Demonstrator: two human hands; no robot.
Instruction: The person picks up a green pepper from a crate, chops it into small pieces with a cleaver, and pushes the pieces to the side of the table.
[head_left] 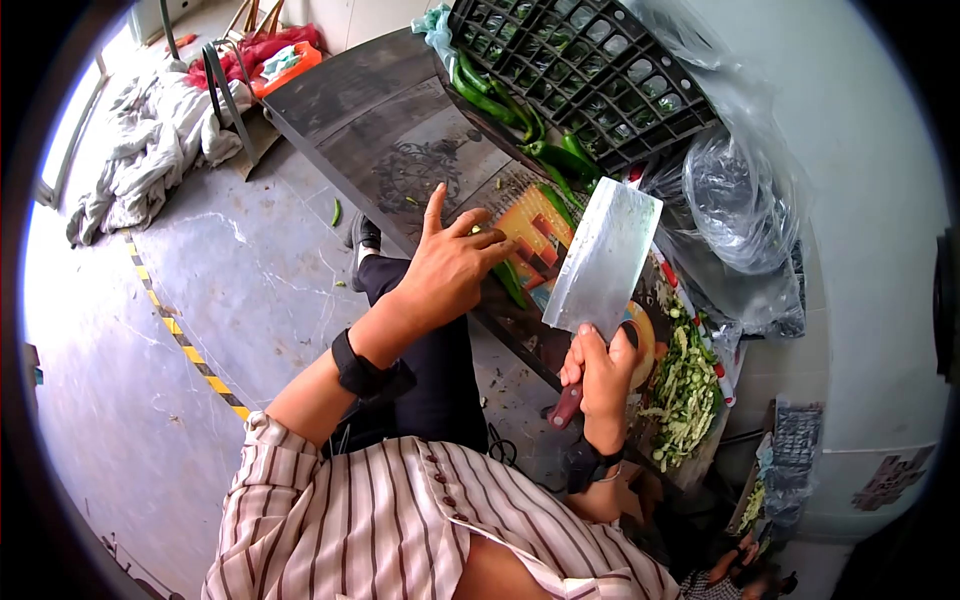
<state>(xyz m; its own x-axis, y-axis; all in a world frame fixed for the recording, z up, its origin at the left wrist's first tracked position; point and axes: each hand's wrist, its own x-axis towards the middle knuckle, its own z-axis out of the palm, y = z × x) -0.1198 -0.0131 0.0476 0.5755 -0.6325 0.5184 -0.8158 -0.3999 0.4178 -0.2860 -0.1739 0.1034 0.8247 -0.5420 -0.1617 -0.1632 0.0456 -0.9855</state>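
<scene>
My right hand (604, 375) is wrapped round the red-brown handle of a cleaver (606, 255). Its broad blade points up and away over the tabletop. My left hand (452, 262) is held over the near edge of the table (345, 110), fingers spread and the index finger raised. Close by its fingertips a green chili pepper (510, 284) lies at the table edge, on a surface with a colourful print (530, 222). More whole chilies (490, 100) lie farther back. Chopped green pepper pieces (684, 395) are heaped to the right of the cleaver.
A black plastic crate (590, 75) stands at the back, with clear plastic bags (735, 205) beside it along the wall. On the floor to the left are a crumpled grey cloth (165, 140) and an orange container (287, 68). Part of another person (725, 575) shows at the lower right.
</scene>
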